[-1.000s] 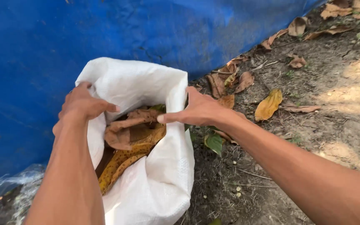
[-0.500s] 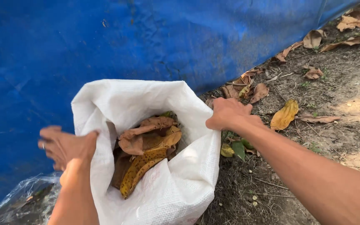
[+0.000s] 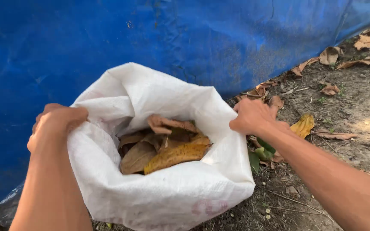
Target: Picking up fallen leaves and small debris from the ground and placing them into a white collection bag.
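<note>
The white woven sack (image 3: 163,188) stands between the two hands, its mouth facing up. The left hand (image 3: 56,124) is clenched on the rim's left edge, the right hand (image 3: 253,115) clenched on the right edge. Dry leaves (image 3: 168,145) lie inside, midway between both fists, neither hand nearer.
</note>
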